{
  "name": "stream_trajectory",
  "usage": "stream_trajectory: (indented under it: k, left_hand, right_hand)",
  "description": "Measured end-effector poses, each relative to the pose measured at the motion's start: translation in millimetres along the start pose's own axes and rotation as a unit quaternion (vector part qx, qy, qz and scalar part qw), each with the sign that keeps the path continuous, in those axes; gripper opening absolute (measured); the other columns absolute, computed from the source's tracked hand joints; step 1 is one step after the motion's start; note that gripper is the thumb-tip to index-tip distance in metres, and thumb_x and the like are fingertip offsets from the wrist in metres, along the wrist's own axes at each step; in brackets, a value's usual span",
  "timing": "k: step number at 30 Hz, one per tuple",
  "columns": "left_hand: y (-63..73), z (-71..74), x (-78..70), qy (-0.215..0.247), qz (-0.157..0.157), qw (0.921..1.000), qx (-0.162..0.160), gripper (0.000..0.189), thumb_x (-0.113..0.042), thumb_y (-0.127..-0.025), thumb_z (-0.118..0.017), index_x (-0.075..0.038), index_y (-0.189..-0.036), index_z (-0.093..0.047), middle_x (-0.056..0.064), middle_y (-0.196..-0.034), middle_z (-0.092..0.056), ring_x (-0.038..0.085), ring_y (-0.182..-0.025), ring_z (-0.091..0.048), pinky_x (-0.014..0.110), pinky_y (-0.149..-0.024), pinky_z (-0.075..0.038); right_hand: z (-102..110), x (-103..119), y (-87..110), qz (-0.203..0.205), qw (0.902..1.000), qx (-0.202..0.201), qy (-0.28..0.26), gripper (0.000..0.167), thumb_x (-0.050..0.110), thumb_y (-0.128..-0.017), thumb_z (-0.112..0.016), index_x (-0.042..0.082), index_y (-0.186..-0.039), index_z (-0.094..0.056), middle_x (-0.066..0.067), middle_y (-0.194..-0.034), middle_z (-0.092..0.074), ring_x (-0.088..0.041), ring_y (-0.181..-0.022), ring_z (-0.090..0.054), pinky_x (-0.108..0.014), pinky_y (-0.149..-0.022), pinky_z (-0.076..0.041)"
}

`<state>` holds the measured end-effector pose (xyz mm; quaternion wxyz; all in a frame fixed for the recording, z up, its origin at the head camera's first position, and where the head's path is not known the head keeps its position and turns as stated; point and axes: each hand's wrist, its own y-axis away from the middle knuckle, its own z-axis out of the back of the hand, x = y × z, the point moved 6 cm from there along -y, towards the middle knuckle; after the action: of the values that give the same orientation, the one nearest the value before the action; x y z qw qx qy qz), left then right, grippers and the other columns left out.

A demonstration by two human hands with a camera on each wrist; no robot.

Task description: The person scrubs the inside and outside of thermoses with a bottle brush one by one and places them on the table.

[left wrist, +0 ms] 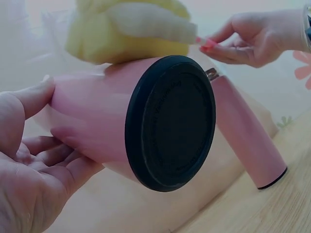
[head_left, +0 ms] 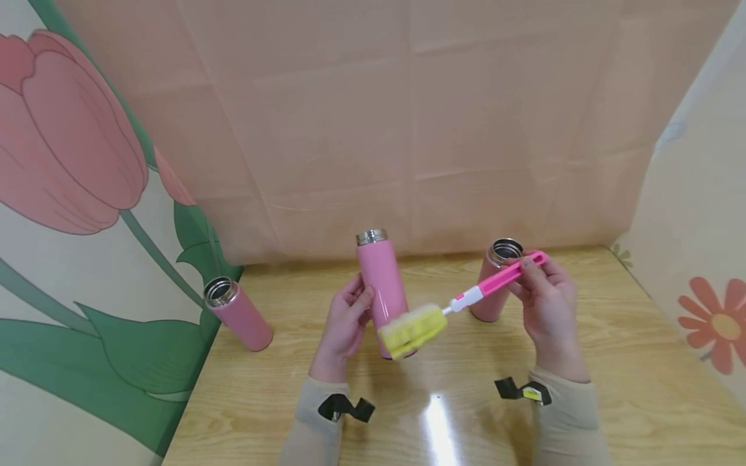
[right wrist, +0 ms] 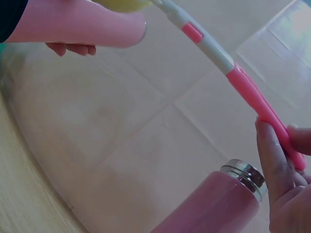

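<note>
Head view: the pink bottle [head_left: 380, 275], mouth toward half past eleven, lies at two o'clock from the nearer left hand [head_left: 345, 317] gripping it; the right hand [head_left: 546, 301] pinches the brush [head_left: 466, 299], sponge [head_left: 411, 331] toward eight o'clock.

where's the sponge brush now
In the head view, the sponge brush is in the right hand, its yellow end in front of the pink bottle in the left hand.

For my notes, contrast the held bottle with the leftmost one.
The held bottle is gripped by the left hand; the leftmost bottle is untouched. The held bottle is raised, its black base exposed; the leftmost bottle stands on the table. Both are pink with silvery necks.
</note>
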<state>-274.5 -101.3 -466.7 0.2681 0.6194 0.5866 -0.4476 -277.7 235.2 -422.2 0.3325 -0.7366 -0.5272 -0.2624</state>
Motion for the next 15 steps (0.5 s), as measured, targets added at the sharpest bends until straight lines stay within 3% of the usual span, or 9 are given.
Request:
stream_trajectory:
  k: [9,15]
  left_hand:
    - [-0.3,0.6,-3.1,0.023,-0.009,0.9997,0.006,0.059,-0.017,-0.110,-0.061,0.009,-0.159,-0.039,0.006,-0.132,-0.071,0.015,-0.110,-0.072,0.029,-0.089,-0.062]
    - [1.4,-1.8,-4.0,0.027,-0.012,0.9991,0.030,0.063,-0.019,-0.109,-0.063,0.009,-0.160,-0.037,0.006,-0.134,-0.071,0.016,-0.113,-0.071,0.030,-0.094,-0.060]
  right_hand:
    - [-2.3,-1.0,1.7,-0.021,0.9986,0.031,0.038,0.011,0.003,-0.107,-0.063,-0.007,-0.113,-0.064,-0.011,-0.096,-0.079,-0.017,-0.081,-0.078,-0.027,-0.072,-0.064]
    - [-2.7,-1.9,1.3,-0.021,0.9996,0.006,0.019,0.016,0.004,-0.106,-0.065,-0.008,-0.116,-0.063,-0.013,-0.098,-0.078,-0.018,-0.085,-0.078,-0.029,-0.075,-0.064]
